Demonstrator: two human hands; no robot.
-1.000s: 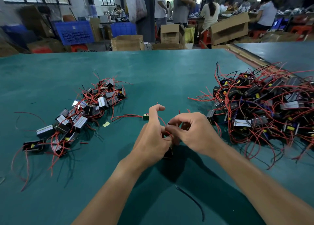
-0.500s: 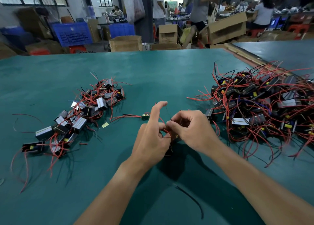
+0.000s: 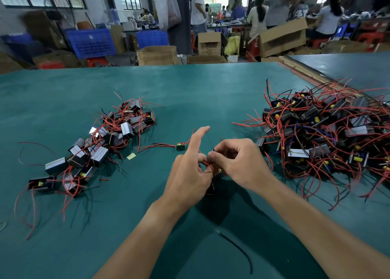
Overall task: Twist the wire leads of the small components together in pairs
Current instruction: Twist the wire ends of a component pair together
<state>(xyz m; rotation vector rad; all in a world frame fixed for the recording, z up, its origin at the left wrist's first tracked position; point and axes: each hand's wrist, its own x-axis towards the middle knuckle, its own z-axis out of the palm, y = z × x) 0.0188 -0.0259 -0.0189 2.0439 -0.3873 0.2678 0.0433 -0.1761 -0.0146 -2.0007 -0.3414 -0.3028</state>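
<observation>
Both my hands meet over the green table [image 3: 190, 93], just above its surface. My left hand [image 3: 190, 173] holds a small dark component [image 3: 211, 189] that is mostly hidden under the palm; its index finger sticks straight up while the other fingers curl round the red leads [image 3: 207, 166]. My right hand [image 3: 240, 162] pinches the tips of those leads between thumb and fingertips. A pile of similar components with red wires [image 3: 329, 135] lies to the right. A smaller pile [image 3: 99, 145] lies to the left.
A single small component [image 3: 180, 146] with red leads lies just beyond my left hand. A loose black wire [image 3: 236, 247] lies on the table between my forearms. Cardboard boxes, blue crates and several people fill the room behind the table's far edge.
My left index finger has straightened and risen. My right hand's fingertips have shifted slightly on the leads. Both hands stay in the same spot.
</observation>
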